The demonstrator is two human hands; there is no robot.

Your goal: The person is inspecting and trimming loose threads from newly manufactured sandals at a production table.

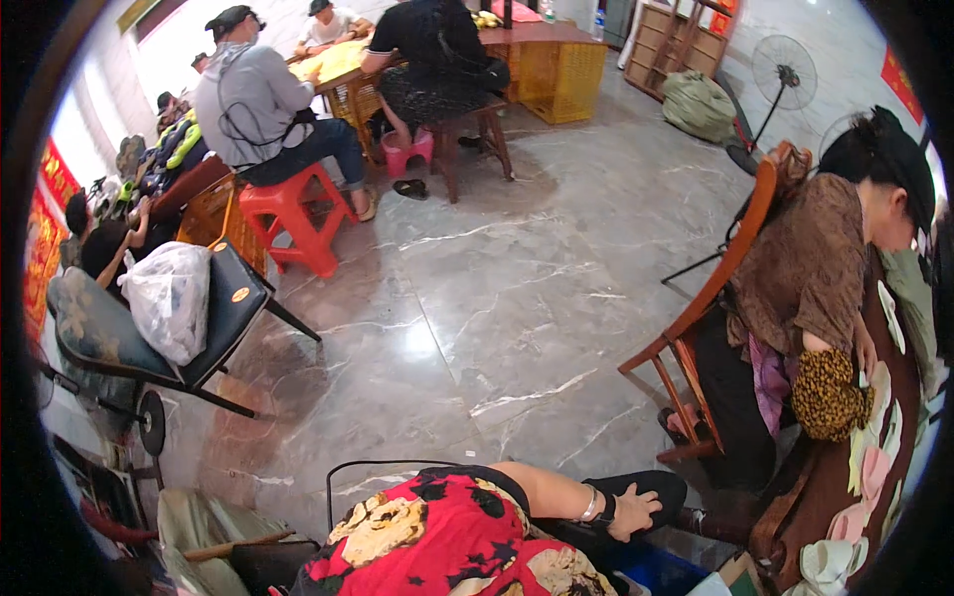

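The left hand [633,513] rests on the thigh [673,489], fingers spread, gripping nothing; the right is out of view. White pieces [827,563] and pink pieces [874,473] line the brown surface [831,485]; finished and unfinished cannot be distinguished.

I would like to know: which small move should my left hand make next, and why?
I would perhaps lift the left hand from the dark trousers and move it toward the pale pieces on the brown table: the hand rests spread, apparently empty, and several pieces lie out at the picture's right.
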